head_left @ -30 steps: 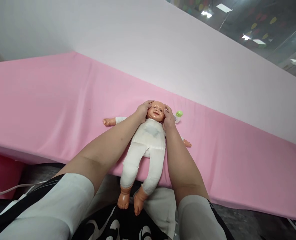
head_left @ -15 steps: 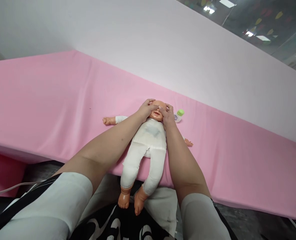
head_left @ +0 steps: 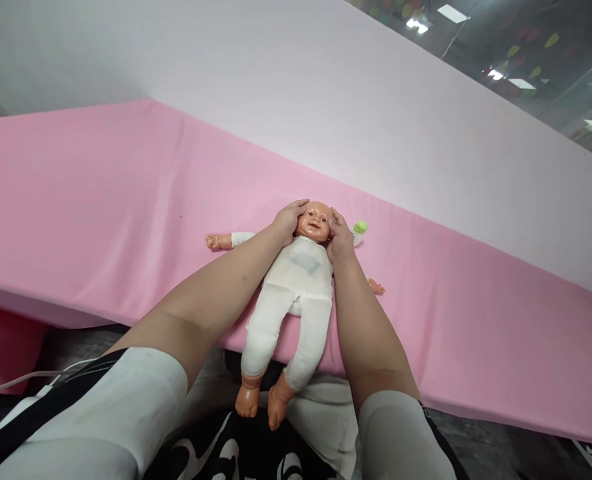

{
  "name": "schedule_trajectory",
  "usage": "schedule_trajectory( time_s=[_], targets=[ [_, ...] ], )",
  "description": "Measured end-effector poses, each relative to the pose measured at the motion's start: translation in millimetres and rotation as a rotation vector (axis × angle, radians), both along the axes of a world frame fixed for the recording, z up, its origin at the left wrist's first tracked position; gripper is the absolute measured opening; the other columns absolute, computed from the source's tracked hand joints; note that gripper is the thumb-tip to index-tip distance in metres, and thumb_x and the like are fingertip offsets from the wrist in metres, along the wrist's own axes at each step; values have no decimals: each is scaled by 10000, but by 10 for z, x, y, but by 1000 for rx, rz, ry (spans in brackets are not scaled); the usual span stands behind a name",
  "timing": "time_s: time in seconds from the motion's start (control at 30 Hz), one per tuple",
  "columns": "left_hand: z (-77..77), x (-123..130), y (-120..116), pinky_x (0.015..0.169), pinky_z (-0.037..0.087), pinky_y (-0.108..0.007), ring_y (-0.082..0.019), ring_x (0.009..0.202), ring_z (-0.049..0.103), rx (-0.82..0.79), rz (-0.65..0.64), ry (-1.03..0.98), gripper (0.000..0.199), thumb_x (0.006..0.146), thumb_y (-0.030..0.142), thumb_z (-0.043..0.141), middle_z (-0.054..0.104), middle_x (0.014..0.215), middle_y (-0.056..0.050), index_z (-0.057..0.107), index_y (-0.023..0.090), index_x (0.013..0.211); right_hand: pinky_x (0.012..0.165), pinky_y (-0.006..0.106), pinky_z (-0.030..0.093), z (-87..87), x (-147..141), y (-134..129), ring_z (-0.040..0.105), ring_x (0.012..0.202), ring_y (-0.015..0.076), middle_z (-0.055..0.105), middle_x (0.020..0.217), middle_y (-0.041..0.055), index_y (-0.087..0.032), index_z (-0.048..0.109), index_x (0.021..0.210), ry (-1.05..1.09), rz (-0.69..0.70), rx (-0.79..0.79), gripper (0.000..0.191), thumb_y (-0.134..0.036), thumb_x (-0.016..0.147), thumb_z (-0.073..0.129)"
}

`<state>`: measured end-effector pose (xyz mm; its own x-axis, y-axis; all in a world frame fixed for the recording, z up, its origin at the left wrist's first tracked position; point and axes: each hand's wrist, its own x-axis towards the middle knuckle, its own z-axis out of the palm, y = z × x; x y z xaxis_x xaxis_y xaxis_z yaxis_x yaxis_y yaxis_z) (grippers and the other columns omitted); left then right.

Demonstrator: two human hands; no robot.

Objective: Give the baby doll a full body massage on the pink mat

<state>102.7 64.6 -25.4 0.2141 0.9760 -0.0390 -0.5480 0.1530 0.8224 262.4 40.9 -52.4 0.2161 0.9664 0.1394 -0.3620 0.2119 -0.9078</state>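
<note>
A baby doll (head_left: 301, 273) with a white cloth body lies on its back on a pink-covered table (head_left: 501, 320), its feet hanging over the near edge. My left hand (head_left: 291, 222) rests against one side of the doll's head, and my right hand (head_left: 340, 235) cups the other side, so the head is held between both palms. The doll's face shows between my hands. Just right of my right hand stands or lies a small white bottle with a green cap (head_left: 360, 229), partly hidden by that hand.
A pale wall or panel (head_left: 326, 100) rises behind the table, with a dark glass surface reflecting lights at the upper right. A white cable (head_left: 21, 379) runs in at the lower left, near a red object (head_left: 6, 347).
Both thumbs have moved outward from the doll's eyes to the sides of its head, uncovering its face. My right hand now covers more of the bottle.
</note>
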Motion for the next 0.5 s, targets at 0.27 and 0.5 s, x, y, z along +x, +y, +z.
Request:
schedule_trajectory(
  time_s=[0.27,0.5],
  targets=[
    [58,45,-96,992,574,-450,-331,1138,707,50,-24,130,844,653,256,850,689,1317,-166,571,184,1446,1036,484,608,55,-81,-32,728,1101,226,677,1273,31,-289,559,1294,-131,-62,-2,694,-418,703,899],
    [33,102,-37,1047,553,-446,-303,1129,708,109,-15,164,528,769,334,793,746,1197,-137,679,173,1259,999,452,616,51,-56,22,738,1091,237,706,1166,24,-288,562,1258,-316,-163,-63,584,-555,806,819]
  ],
)
